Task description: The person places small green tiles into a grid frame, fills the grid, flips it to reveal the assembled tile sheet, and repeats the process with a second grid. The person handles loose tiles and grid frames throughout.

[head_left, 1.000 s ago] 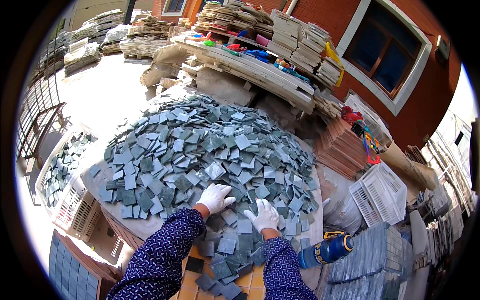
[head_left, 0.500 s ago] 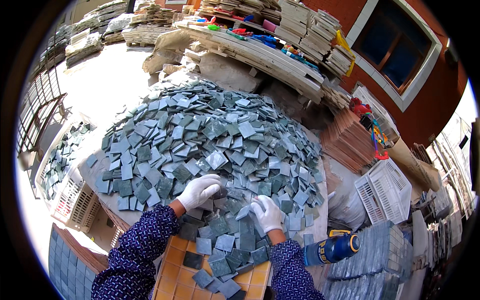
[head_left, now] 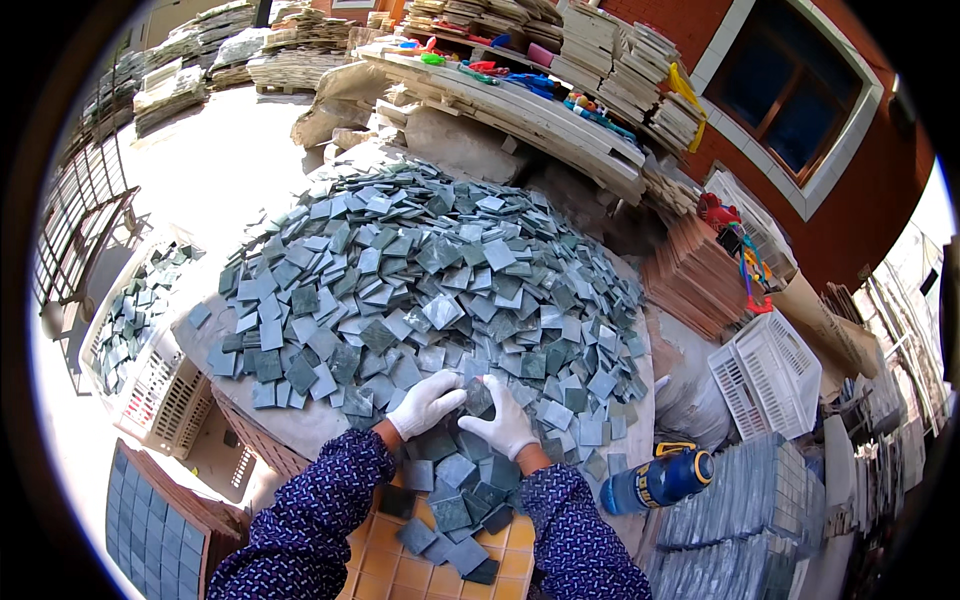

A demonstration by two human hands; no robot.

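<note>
No packages, labels, signs or screens

Table (head_left: 300,425) — heaped with grey-green tiles (head_left: 420,270) (loose).

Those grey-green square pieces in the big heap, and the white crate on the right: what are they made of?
Grey-green square pieces: probably stone or glazed mosaic tile; flat, thin, dull mottled faces, a few catching sunlight. White crate: looks like moulded plastic, with a regular lattice of slots and a smooth, even white surface.

Blue bottle (head_left: 657,481) (lying), white crate (head_left: 770,372)
</note>
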